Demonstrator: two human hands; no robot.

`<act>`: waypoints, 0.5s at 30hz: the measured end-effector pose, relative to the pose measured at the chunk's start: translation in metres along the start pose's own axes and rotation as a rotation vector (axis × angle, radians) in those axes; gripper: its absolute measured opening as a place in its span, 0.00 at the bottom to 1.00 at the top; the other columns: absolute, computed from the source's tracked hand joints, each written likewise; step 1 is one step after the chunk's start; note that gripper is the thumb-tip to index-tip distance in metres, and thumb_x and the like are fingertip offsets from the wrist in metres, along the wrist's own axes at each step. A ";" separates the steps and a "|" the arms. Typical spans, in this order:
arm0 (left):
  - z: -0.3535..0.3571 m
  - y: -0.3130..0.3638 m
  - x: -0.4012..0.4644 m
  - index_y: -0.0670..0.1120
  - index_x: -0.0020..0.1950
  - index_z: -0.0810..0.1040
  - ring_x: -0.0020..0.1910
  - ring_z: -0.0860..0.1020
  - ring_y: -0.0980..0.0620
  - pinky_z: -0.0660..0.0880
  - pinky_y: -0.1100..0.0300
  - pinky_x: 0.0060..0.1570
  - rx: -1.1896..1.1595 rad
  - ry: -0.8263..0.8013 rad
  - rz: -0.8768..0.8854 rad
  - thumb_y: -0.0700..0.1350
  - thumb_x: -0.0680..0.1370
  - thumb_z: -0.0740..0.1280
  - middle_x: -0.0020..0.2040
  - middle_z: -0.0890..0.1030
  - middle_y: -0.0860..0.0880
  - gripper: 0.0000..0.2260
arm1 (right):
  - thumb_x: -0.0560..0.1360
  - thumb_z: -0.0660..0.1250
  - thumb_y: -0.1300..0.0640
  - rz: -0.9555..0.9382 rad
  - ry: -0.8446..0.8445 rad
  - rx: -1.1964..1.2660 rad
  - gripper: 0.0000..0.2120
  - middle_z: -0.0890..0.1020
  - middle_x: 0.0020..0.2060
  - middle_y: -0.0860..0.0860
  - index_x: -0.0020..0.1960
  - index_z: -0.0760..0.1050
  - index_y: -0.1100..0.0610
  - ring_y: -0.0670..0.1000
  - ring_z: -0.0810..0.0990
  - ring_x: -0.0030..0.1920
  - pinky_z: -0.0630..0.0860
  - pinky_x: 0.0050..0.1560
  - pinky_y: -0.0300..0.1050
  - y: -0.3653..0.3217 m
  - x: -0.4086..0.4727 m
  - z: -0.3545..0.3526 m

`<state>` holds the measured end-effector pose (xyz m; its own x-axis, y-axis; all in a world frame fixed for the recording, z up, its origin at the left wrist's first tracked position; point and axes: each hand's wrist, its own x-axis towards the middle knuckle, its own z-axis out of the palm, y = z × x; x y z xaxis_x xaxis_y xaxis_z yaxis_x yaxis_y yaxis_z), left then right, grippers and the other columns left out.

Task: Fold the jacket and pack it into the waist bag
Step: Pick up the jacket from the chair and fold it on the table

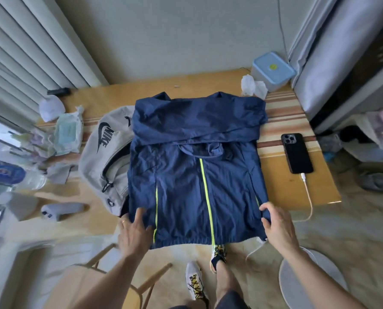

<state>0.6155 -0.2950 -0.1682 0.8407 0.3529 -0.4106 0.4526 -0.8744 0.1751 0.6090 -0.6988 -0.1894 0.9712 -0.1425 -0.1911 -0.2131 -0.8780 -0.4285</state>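
Note:
A navy jacket (192, 168) with neon yellow zips lies flat on the wooden table (282, 186), its sleeves folded across the upper part. A grey waist bag (107, 157) with a black logo lies to its left, partly under the jacket's left edge, its zip open. My left hand (134, 230) rests flat with fingers spread on the jacket's lower left corner. My right hand (277, 224) pinches the jacket's lower right edge between thumb and fingers.
A black phone (296, 152) with a charging cable lies right of the jacket. A blue-lidded box (273, 70) and crumpled tissues (253, 85) sit at the back right. Wipes and clutter (68, 132) crowd the left. A chair (110, 277) and a stool (308, 277) stand near my feet.

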 end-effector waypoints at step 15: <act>-0.080 -0.044 -0.060 0.54 0.40 0.87 0.46 0.82 0.51 0.80 0.59 0.45 -0.701 -0.219 0.055 0.29 0.76 0.69 0.44 0.88 0.53 0.20 | 0.72 0.67 0.77 0.303 0.112 0.386 0.25 0.77 0.42 0.48 0.37 0.84 0.48 0.45 0.78 0.41 0.67 0.46 0.22 0.022 -0.035 -0.100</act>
<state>0.5693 -0.2511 -0.0801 0.8224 0.1763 -0.5409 0.5568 -0.4445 0.7017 0.5805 -0.7591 -0.1034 0.8603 -0.4318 -0.2710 -0.4911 -0.5594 -0.6677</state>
